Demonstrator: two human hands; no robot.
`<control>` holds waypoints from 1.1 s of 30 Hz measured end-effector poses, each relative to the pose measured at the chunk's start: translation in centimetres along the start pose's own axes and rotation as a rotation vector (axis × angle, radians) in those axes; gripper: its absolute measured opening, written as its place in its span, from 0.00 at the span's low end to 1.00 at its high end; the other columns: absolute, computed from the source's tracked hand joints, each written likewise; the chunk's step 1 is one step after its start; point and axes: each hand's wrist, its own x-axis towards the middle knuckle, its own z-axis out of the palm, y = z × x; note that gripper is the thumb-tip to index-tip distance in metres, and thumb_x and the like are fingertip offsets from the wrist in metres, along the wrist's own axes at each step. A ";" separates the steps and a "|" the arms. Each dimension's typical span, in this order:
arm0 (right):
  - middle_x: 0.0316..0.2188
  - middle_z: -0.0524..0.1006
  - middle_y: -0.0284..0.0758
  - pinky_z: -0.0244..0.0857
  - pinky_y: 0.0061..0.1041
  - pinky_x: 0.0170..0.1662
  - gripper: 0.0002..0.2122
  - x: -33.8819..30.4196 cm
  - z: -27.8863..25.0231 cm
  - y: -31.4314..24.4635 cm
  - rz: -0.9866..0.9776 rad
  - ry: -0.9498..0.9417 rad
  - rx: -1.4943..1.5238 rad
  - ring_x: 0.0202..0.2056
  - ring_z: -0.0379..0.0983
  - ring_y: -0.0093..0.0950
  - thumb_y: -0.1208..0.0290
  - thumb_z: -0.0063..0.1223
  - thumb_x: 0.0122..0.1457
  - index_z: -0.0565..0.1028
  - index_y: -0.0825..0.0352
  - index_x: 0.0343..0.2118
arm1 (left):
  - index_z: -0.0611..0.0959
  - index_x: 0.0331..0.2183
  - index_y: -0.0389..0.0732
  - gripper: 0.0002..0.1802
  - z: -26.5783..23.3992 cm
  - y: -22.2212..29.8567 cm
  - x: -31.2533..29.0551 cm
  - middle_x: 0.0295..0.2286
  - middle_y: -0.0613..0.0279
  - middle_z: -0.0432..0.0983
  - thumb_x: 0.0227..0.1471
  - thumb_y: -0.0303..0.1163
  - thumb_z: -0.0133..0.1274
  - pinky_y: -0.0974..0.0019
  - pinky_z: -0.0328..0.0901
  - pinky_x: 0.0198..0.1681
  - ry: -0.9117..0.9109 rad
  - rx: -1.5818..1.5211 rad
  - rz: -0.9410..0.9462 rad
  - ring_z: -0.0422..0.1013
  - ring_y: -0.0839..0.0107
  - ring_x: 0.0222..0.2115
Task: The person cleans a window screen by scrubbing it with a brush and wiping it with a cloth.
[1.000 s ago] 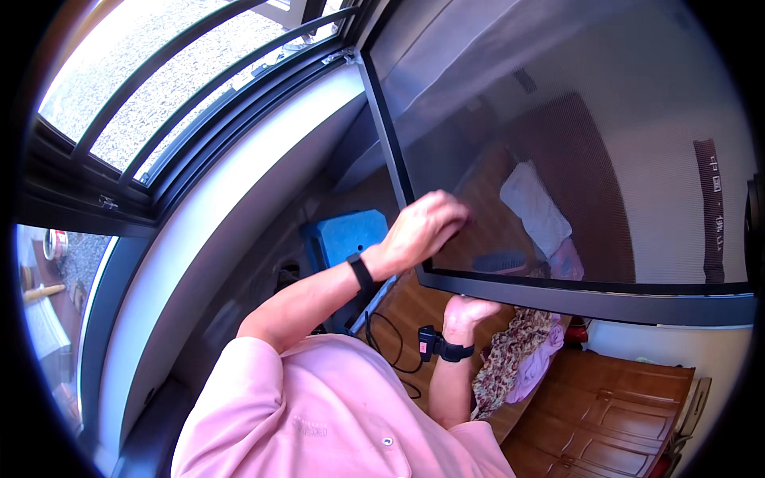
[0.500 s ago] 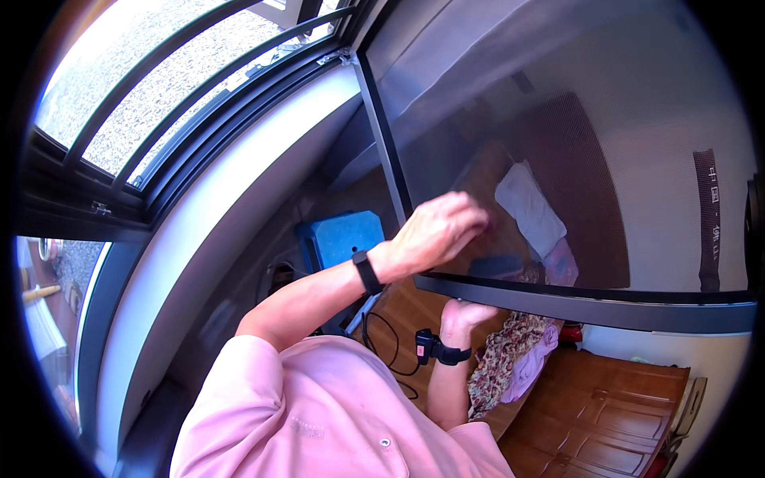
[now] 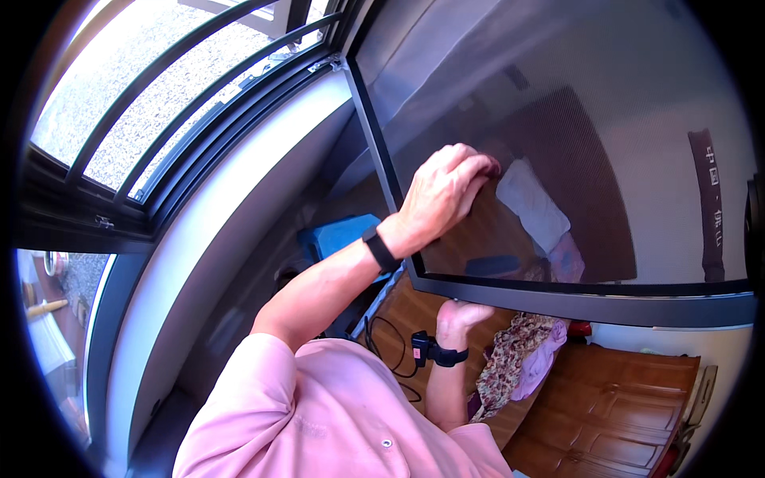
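Observation:
A dark-framed window sash (image 3: 510,299) stands swung into the room, with a see-through panel (image 3: 446,127) inside its frame. My left hand (image 3: 446,187), with a black wristband (image 3: 381,248), is on the near face of the panel. Its fingers are bent together, and a dark reddish patch shows at their tips; I cannot tell whether it is a held thing or a reflection. Below the bottom rail my right hand (image 3: 464,315) reaches to the sash's far side, its fingers hidden by the rail. A black strap with a small box (image 3: 434,349) circles that wrist.
To the left runs a white sill (image 3: 231,179) beside a barred window frame (image 3: 159,171). A blue stool-like thing (image 3: 343,235) stands below. Patterned cloth (image 3: 514,362), a lilac cloth (image 3: 540,362), a brown panelled wooden piece (image 3: 606,414) and a black cable (image 3: 389,327) are lower down.
My left hand has moved up along the panel, away from the bottom rail. My right hand has stayed at the rail. The view has shifted slightly.

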 end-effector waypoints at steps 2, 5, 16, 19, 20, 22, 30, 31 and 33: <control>0.57 0.70 0.37 0.59 0.35 0.62 0.24 -0.4 0.0 0.1 -0.018 0.023 0.009 0.56 0.67 0.31 0.55 0.38 0.69 0.68 0.66 0.59 | 0.80 0.39 0.37 0.13 0.3 -0.4 -0.5 0.34 0.55 0.76 0.48 0.21 0.59 0.59 0.70 0.41 0.021 0.032 -0.004 0.74 0.56 0.36; 0.54 0.72 0.36 0.60 0.33 0.60 0.23 -0.3 0.1 0.0 0.004 0.033 -0.049 0.54 0.69 0.31 0.55 0.40 0.68 0.69 0.66 0.58 | 0.80 0.39 0.39 0.15 0.1 1.7 -3.7 0.34 0.57 0.76 0.46 0.22 0.60 0.58 0.69 0.42 -0.194 -0.039 0.073 0.74 0.59 0.35; 0.52 0.73 0.35 0.64 0.32 0.56 0.21 1.7 -0.9 -0.2 0.017 0.001 -0.048 0.52 0.70 0.31 0.61 0.40 0.67 0.70 0.68 0.58 | 0.82 0.36 0.38 0.08 -0.6 -1.9 6.1 0.33 0.54 0.77 0.49 0.23 0.59 0.58 0.70 0.42 0.140 0.139 0.043 0.74 0.53 0.36; 0.51 0.74 0.34 0.64 0.31 0.55 0.20 0.6 -0.6 -0.1 0.016 0.004 -0.025 0.51 0.71 0.29 0.61 0.41 0.67 0.71 0.68 0.56 | 0.82 0.37 0.38 0.10 -0.3 -1.9 7.2 0.33 0.54 0.77 0.49 0.21 0.58 0.59 0.70 0.40 0.287 0.099 -0.018 0.75 0.54 0.37; 0.50 0.75 0.34 0.64 0.30 0.55 0.19 0.1 -0.4 0.0 0.016 0.004 -0.015 0.50 0.71 0.29 0.61 0.41 0.67 0.71 0.68 0.54 | 0.82 0.37 0.38 0.11 -0.1 -1.4 6.4 0.34 0.54 0.77 0.48 0.20 0.58 0.59 0.70 0.40 0.239 0.077 -0.006 0.75 0.54 0.37; 0.48 0.75 0.33 0.64 0.29 0.54 0.18 -0.3 -0.2 -0.1 0.002 0.009 0.010 0.49 0.71 0.28 0.61 0.41 0.67 0.73 0.67 0.52 | 0.81 0.39 0.38 0.14 0.4 0.5 3.6 0.34 0.54 0.77 0.46 0.18 0.59 0.59 0.70 0.41 0.127 0.025 0.083 0.74 0.55 0.37; 0.51 0.74 0.33 0.62 0.32 0.57 0.20 -0.7 0.3 -0.4 0.013 -0.008 -0.005 0.53 0.69 0.29 0.60 0.39 0.68 0.71 0.68 0.54 | 0.82 0.37 0.39 0.10 -0.8 -1.2 7.3 0.33 0.56 0.76 0.48 0.22 0.60 0.59 0.70 0.41 0.122 0.142 0.138 0.73 0.55 0.35; 0.52 0.74 0.33 0.62 0.33 0.57 0.20 -0.8 0.6 -0.5 0.029 -0.006 -0.029 0.53 0.69 0.29 0.60 0.39 0.68 0.71 0.68 0.54 | 0.82 0.37 0.39 0.11 -0.9 -1.1 7.4 0.33 0.55 0.76 0.48 0.22 0.59 0.59 0.70 0.40 0.169 0.138 0.124 0.74 0.55 0.35; 0.51 0.74 0.33 0.62 0.33 0.57 0.20 -0.4 -0.1 -0.1 0.017 0.013 -0.008 0.52 0.69 0.29 0.60 0.39 0.68 0.71 0.67 0.54 | 0.81 0.38 0.38 0.12 -0.1 -0.6 6.5 0.34 0.55 0.76 0.48 0.20 0.59 0.59 0.69 0.40 0.179 0.100 0.121 0.74 0.55 0.34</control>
